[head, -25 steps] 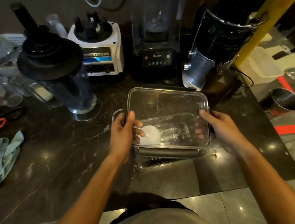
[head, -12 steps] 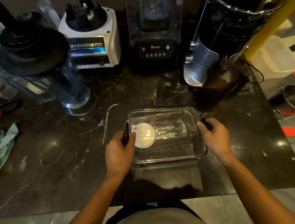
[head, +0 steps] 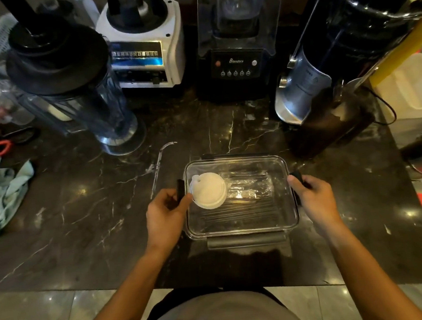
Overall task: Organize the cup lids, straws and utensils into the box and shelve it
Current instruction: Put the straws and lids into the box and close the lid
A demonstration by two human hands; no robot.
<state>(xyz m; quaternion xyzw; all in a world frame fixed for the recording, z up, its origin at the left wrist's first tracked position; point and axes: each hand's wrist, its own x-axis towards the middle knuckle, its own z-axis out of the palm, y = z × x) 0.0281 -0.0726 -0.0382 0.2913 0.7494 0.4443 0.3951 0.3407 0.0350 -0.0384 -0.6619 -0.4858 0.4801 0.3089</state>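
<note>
Now a clear rectangular plastic box [head: 243, 229] with its lid on sits on the dark marble bench [head: 83, 220]. Inside lie a white round cup lid [head: 208, 190], wrapped utensils [head: 250, 185] and thin straws [head: 239, 212]. The left hand [head: 164, 210] and right hand [head: 314, 197] each curl fingers round a black side clasp. Packing looks finished; latching, then lifting to a shelf, likely follows.

The box [head: 240, 198] sits near the table's [head: 83, 220] front edge, a lid [head: 208, 190] in its left end; blenders [head: 232, 57] line the back edge, a cloth [head: 3, 191] at left.
</note>
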